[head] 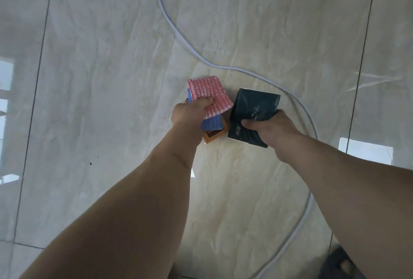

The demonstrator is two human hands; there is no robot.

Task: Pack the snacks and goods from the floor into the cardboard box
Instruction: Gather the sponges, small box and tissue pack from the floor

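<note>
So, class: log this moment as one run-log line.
left hand: grips red scouring pad, blue pad, orange packet | right hand: grips dark pouches | box: unseen

Under me I see the floor (107, 59), made of large glossy tiles in pale beige with a marble pattern, and thin dark joints run between them. A white cable (309, 122) lies directly on it; it comes down from the top edge, bends to the right and curves down to the bottom of the view. Some small dark specks (90, 163) sit on the tile at the left. Bright reflections show on the tiles at the left and the right side.
</note>
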